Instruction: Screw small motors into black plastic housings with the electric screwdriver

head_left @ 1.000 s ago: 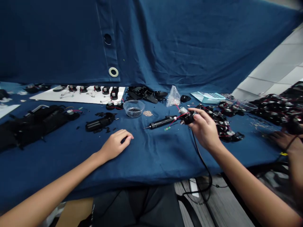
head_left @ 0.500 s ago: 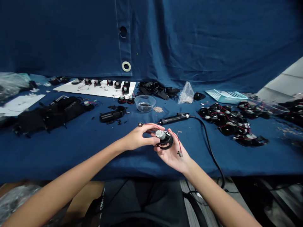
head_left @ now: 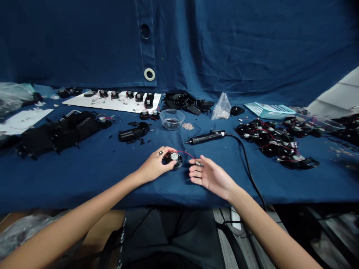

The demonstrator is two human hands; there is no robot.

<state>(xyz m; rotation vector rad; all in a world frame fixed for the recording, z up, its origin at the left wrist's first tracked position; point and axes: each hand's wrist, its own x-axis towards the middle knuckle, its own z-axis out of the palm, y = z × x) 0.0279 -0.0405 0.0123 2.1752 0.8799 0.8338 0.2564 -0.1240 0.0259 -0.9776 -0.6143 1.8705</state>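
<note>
Two hands are at the blue cloth-covered tabletop (head_left: 84, 183). The left hand (head_left: 154, 165) curls over one small black motor unit (head_left: 174, 160), holding it against the cloth. The right hand (head_left: 211, 176) lies open and empty, its fingers just beside the metal-tipped end of one red wire (head_left: 186, 153) from that unit. Beyond the hands sit one corded black pen-shaped tool (head_left: 207, 137) and one clear bowl (head_left: 172, 118).
</note>
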